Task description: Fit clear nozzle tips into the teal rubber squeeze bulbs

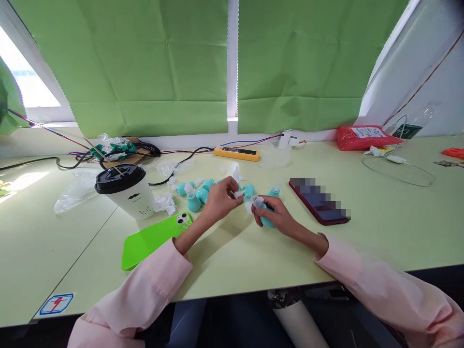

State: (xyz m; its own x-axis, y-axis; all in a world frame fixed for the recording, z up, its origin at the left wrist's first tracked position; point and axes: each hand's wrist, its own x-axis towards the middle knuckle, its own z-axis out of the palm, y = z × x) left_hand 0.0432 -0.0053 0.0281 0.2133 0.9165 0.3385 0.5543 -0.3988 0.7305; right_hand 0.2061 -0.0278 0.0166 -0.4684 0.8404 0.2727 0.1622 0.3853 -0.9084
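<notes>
My right hand (277, 214) is wrapped round a small turquoise bottle (267, 218), whose translucent white neck (258, 202) points up and to the left. Between the fingertips of my left hand (224, 197) is a small white plastic piece (239, 194), held just left of that neck and apart from it. Its exact kind is too small to make out. Several more turquoise bottles lie or stand behind and left of my hands, among them an upright one (193, 200) with a clear top. Another bottle (274, 191) stands behind my right hand.
A green phone (155, 239) and a lidded paper cup (132, 198) are at left. To the right lies a dark phone (319, 203). Along the back are a yellow device (237, 153), cables, a white plug (289, 139) and a red package (366, 137). The table edge (253, 294) runs in front.
</notes>
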